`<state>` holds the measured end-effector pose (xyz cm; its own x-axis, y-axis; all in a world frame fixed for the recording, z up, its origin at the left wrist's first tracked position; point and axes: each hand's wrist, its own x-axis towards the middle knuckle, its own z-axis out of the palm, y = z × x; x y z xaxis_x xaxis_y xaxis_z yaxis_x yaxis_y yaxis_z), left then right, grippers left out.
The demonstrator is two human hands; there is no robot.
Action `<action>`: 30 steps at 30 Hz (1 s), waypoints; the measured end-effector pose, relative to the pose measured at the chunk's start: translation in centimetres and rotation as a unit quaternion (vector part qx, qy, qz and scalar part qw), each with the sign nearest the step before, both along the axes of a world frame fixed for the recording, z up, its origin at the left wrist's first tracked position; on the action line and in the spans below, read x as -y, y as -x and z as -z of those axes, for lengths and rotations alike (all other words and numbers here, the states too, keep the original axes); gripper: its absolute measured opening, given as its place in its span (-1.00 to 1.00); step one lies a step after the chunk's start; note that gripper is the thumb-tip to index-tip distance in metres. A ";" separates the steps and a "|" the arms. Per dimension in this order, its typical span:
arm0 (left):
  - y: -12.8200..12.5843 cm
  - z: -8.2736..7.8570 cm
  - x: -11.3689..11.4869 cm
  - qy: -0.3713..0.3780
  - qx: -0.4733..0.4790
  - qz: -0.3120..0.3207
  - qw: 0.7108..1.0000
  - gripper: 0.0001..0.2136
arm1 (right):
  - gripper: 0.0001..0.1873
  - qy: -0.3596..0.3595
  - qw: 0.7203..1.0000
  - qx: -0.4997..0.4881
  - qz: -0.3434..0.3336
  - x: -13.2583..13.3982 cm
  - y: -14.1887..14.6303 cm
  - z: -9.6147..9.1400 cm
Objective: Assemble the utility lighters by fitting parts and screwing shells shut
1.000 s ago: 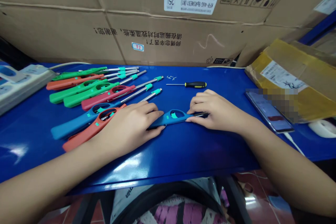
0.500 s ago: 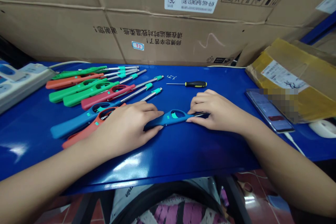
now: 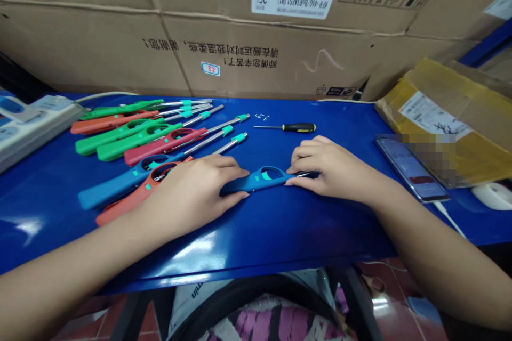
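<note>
A blue long-nosed gas lighter (image 3: pixel 256 181) with a teal trigger lies level between my hands, just at the blue table top. My left hand (image 3: pixel 204 184) grips its handle end between thumb and fingers, hiding that end. At the neck, where the metal tube begins, my right hand (image 3: pixel 318 165) pinches it; most of the tube is hidden under the palm. Beside my left hand lie an orange lighter (image 3: pixel 120 208), partly covered by my wrist, and another blue lighter (image 3: pixel 112 189). Beyond them is a red lighter (image 3: pixel 160 149).
Several green and orange lighters (image 3: pixel 116 125) lie at the back left beside a power strip (image 3: pixel 36 122). A black and yellow screwdriver (image 3: pixel 298 128) and small white pieces (image 3: pixel 262 116) lie ahead. Right are a phone (image 3: pixel 412 168) on a cable and a taped parcel (image 3: pixel 452 117). A cardboard box (image 3: pixel 240 37) stands behind.
</note>
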<state>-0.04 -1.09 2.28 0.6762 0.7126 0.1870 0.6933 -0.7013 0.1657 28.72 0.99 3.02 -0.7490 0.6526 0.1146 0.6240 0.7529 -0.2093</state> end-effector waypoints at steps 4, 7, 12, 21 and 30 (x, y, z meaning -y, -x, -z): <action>-0.1 -0.1 0.1 0.005 -0.008 -0.006 1.000 -0.74 | -0.82 -0.004 1.000 0.002 0.001 0.1 0.0 0.0; -0.1 -0.1 0.2 0.001 -0.008 -0.006 1.000 -0.74 | -0.82 -0.024 1.000 0.002 -0.011 0.1 -0.1 -0.1; 0.0 -0.2 0.3 -0.009 -0.001 -0.008 1.000 -0.74 | -0.79 -0.064 0.997 -0.013 -0.029 0.1 -0.2 -0.1; -0.1 -0.1 0.3 -0.009 -0.011 -0.009 1.000 -0.75 | -0.79 -0.032 0.999 0.003 -0.015 0.0 0.1 0.2; -0.2 -0.2 0.3 0.009 -0.022 -0.021 1.000 -0.74 | -0.79 -0.010 1.000 -0.008 -0.007 0.2 0.3 0.4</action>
